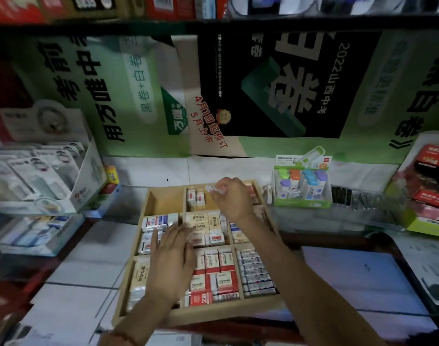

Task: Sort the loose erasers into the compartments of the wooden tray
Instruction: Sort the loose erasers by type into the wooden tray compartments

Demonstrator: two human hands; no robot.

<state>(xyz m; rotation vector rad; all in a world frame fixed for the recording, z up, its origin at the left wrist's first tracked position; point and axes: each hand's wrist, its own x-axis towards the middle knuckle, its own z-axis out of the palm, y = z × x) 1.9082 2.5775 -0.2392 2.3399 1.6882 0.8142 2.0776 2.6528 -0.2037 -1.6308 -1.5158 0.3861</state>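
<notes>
Erasers (213,278) look mostly sorted. The tray (188,312) sits on the counter straight ahead, and its middle and front rows are packed with boxed stock. The back-middle slot (201,208) holds only two pieces and the back-left slot (163,202) is bare wood, so my read is late stage, with the back row still to fill. Can't tell whether more loose stock is waiting outside the tray; the edges of the view are too blurred. The right hand (234,196) is reached out over the back row, fingers curled, pinching one small white loose eraser (214,190) at the fingertips, above the divider on the right side of the back-middle slot. It's probably going there, not released yet. The left hand (171,260) is palm down, fingers straight and slightly spread, over the middle-row stacks on the left, holding nothing. Whether it actually presses on them, can't tell.
</notes>
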